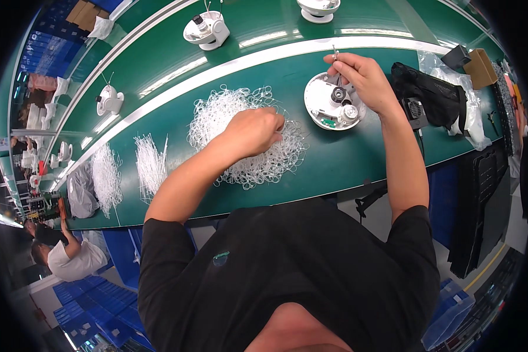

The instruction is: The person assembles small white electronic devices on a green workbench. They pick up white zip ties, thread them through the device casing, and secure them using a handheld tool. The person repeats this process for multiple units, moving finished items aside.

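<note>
The left hand was curled up on a big pile of white loops, but I could not tell if it had hold of one. The right hand had its fingertips pinched together on some thin wires, over a round white device that sat on the green table, right of the pile.

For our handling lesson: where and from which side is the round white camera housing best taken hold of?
I'd take the round white camera housing by its outer rim, coming from the left: that curved edge looks exposed, whereas the black-ringed lens and green circuit board sit inside the circle and are probably better left untouched.
</note>
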Tool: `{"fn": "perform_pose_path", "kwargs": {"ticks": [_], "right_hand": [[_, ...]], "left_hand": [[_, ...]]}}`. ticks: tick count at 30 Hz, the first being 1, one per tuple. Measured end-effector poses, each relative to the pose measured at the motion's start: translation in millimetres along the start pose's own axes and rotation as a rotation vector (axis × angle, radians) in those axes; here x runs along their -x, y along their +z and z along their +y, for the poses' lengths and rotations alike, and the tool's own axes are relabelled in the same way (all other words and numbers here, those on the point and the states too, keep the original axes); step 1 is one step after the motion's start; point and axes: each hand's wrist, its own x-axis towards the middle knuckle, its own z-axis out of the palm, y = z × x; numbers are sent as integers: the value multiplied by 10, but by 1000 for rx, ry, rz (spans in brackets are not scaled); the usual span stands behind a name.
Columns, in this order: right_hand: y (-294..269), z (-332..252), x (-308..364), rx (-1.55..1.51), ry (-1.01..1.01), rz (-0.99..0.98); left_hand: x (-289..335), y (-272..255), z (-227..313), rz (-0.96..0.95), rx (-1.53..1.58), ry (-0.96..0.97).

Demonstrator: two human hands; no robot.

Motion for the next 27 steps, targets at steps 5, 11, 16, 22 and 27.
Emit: {"fn": "perform_pose_path", "kwargs": {"ticks": [5,11,16,22,27], "right_hand": [[66,-64,4,-21,14,-2],[46,-45,-10,13,1,-41],[88,-144,-32,71,-22,-77],[95,-253,-91,168,-63,-172],[180,-342,-126,261,-81,-181]], "left_hand": [[-56,21,-101,42,74,-7],[-95,-110,-289,319,344,22],[-154,-231,-372,336,679,-157],[-278,-274,-365,406,1128,-104],[-485,-311,-224,531,1280,43]]}}
